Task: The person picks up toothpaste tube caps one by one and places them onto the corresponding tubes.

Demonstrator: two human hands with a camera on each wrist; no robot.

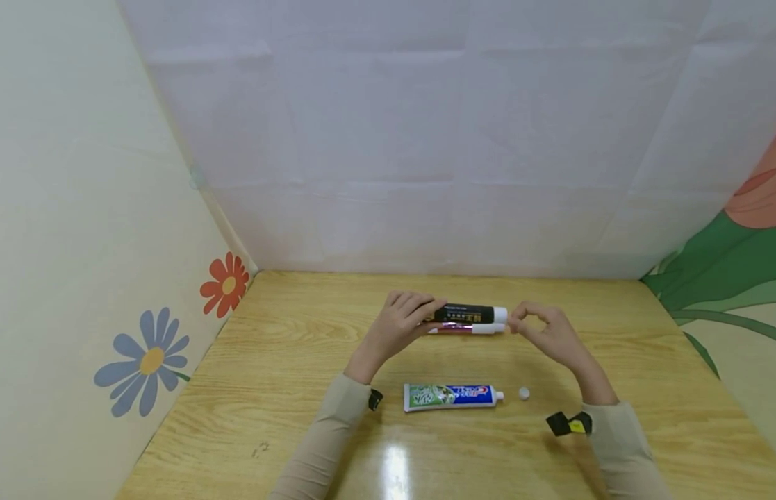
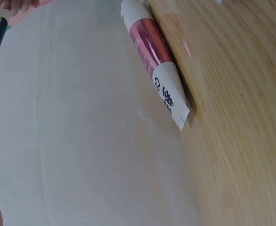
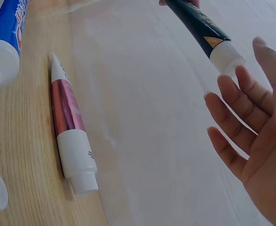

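A: With the head view read as a clock centred on the raised tube, noon at the top, what lies furthest left?

B: Out at nine o'clock, a blue flower (image 1: 151,362) and a red flower (image 1: 225,285) on the side wall (image 1: 62,208). Closer in, also at nine, comes the left hand (image 1: 400,319), its fingers clamped on the black toothpaste tube (image 1: 465,314).

A: And below that?

B: At six o'clock, the green-and-blue toothpaste tube (image 1: 451,396) lies flat on the wooden counter (image 1: 269,361), its bare nozzle pointing right. Just under the raised one in that view, also at six, is the pink-and-white toothpaste tube (image 1: 460,328); the wrist views show it lying on the counter, well apart from the one held up.

A: Where is the black one, exactly?

B: At the dial's centre, lifted clear of the counter, its white end facing three o'clock.

A: Further right?

B: A loose white cap (image 1: 524,394) rests at five o'clock, near the bare nozzle. At three, the right hand (image 1: 553,337) has its thumb and fingers apart, the fingertips just beside that white end; whether they touch it, one cannot tell.
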